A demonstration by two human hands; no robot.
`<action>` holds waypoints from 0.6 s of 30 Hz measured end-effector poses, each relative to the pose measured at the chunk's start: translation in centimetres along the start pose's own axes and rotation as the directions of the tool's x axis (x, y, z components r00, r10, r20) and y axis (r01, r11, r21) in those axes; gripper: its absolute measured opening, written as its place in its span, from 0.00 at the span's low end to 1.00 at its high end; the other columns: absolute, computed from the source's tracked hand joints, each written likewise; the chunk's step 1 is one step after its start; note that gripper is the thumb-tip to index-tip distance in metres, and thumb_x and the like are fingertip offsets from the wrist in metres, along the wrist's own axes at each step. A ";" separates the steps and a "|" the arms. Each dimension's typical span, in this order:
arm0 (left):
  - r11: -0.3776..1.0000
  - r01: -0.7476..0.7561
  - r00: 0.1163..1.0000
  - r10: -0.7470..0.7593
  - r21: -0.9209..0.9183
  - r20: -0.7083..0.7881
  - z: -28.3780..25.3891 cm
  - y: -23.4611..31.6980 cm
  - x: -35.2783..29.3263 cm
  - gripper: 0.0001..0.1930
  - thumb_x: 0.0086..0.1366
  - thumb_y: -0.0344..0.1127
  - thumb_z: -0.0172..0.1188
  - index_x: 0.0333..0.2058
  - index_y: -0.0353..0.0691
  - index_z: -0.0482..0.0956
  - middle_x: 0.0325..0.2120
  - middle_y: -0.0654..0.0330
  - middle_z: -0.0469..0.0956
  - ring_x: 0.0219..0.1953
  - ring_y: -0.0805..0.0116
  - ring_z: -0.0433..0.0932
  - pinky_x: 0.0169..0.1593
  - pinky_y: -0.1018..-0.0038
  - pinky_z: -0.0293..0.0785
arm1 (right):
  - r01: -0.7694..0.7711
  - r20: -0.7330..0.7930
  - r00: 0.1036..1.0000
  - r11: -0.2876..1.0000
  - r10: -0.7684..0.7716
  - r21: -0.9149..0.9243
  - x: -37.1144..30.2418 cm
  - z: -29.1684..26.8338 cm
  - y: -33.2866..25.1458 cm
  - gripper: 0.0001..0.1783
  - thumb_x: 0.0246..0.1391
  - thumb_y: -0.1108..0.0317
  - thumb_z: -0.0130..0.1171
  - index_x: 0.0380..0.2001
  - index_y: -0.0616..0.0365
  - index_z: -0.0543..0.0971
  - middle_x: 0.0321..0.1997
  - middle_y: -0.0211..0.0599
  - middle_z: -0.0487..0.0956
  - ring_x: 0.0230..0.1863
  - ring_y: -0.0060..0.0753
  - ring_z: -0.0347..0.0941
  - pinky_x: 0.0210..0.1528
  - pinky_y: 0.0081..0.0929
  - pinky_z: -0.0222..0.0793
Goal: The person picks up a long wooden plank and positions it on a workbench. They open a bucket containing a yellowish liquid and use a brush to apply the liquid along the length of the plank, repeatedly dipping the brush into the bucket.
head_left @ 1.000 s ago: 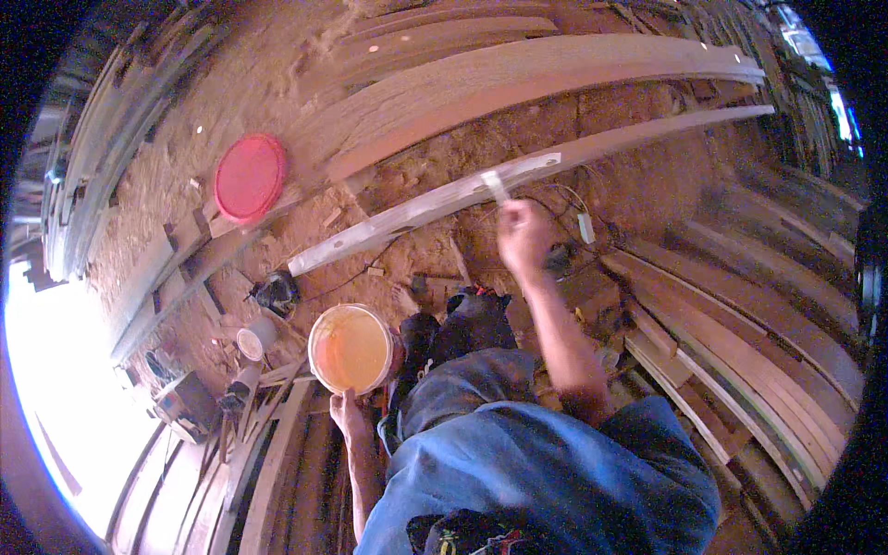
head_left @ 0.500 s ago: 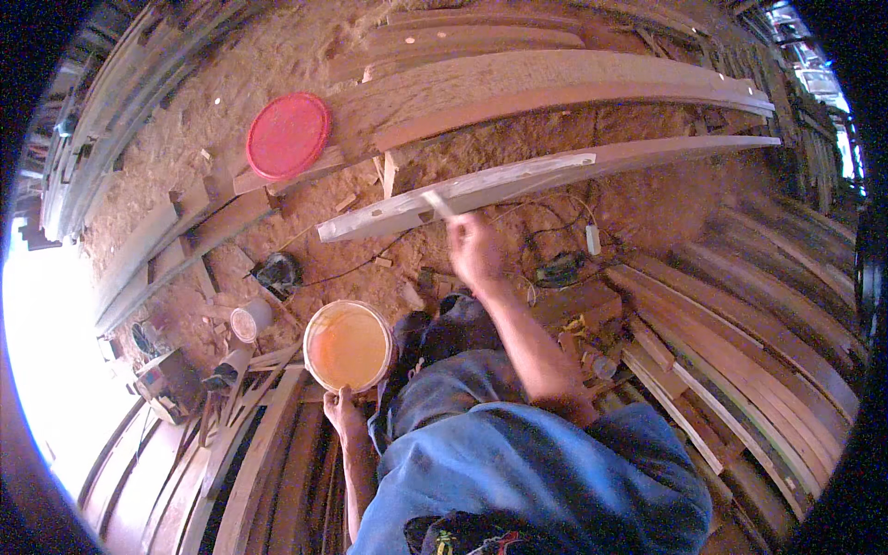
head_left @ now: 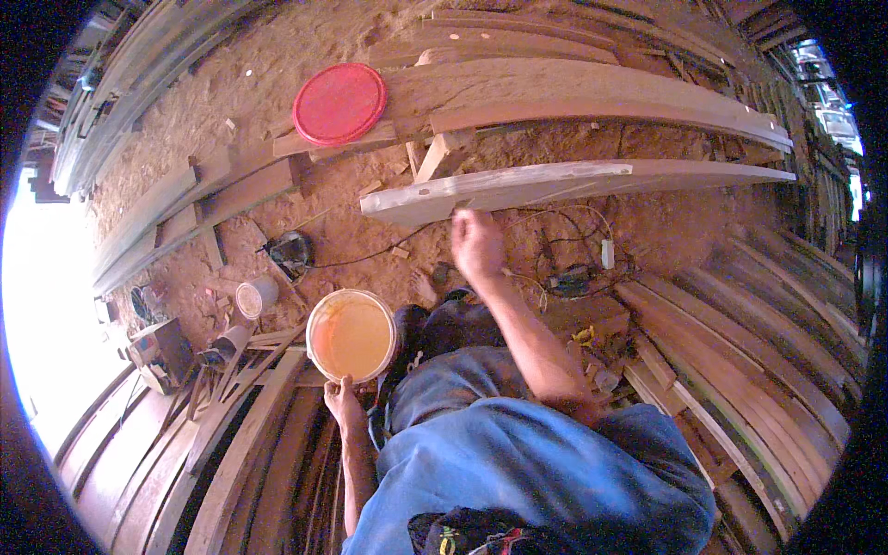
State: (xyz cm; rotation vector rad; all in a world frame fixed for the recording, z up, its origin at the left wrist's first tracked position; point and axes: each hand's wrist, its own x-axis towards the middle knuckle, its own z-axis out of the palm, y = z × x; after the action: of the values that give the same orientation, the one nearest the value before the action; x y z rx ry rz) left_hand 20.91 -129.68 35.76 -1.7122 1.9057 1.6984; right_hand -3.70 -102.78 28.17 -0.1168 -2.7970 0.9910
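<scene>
My left hand point(head_left: 344, 400) grips the near rim of a round white bucket point(head_left: 325, 326), whose inside is smeared orange. A peach-orange liquid point(head_left: 363, 340) lies in it. Beyond my knees, a long board point(head_left: 546, 187) stands raised on edge, coated pale along its left part. Closed in a fist, my right hand point(head_left: 477, 248) is at the near face of this board, toward its left end. A short pale brush-like tool showed in that fist a moment earlier; now it is mostly hidden by the fingers and blurred.
A red round lid point(head_left: 339, 104) rests on planks beyond the board. Cables and a dark power tool point(head_left: 571, 280) lie on the dirt floor at right. A white tub point(head_left: 256, 298) and a box point(head_left: 159, 354) stand at left. Stacked planks point(head_left: 740, 370) flank me.
My right fist has shifted slightly along the board, and the pale tool has dropped out of sight. The view has turned a little, moving the board and lid rightward. The bucket stays in my left hand.
</scene>
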 end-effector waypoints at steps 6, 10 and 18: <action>0.999 -0.024 1.000 0.024 -0.048 0.007 -0.9 -0.3 0.5 0.05 0.66 0.27 0.58 0.36 0.36 0.70 0.31 0.59 0.76 0.27 0.74 0.74 0.28 0.77 0.72 | 0.012 0.059 0.998 0.980 -0.024 0.199 -0.6 2.3 -5.2 0.06 0.55 0.70 0.61 0.36 0.56 0.75 0.30 0.48 0.79 0.33 0.56 0.78 0.34 0.48 0.73; 0.996 -0.090 0.996 0.090 -0.015 0.012 -1.4 -0.7 0.9 0.06 0.67 0.28 0.58 0.36 0.37 0.70 0.30 0.60 0.75 0.27 0.74 0.74 0.28 0.77 0.72 | -0.120 0.096 0.990 0.984 0.107 0.135 -0.3 3.7 -6.7 0.02 0.56 0.69 0.60 0.32 0.53 0.78 0.30 0.46 0.80 0.31 0.54 0.79 0.30 0.47 0.73; 0.999 0.043 0.997 -0.042 -0.007 0.063 -1.9 -0.9 2.4 0.08 0.65 0.29 0.57 0.40 0.33 0.70 0.31 0.57 0.76 0.29 0.70 0.75 0.30 0.75 0.73 | -0.117 0.037 0.993 0.950 0.111 0.291 -0.6 3.8 -6.8 0.05 0.55 0.69 0.62 0.32 0.57 0.77 0.29 0.47 0.79 0.30 0.53 0.78 0.32 0.44 0.74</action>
State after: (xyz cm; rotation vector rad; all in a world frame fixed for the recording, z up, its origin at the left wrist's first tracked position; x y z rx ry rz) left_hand 21.80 -132.45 34.31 -1.6692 1.8251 1.7257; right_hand -3.91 -110.44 29.47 -0.2327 -2.6488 1.4281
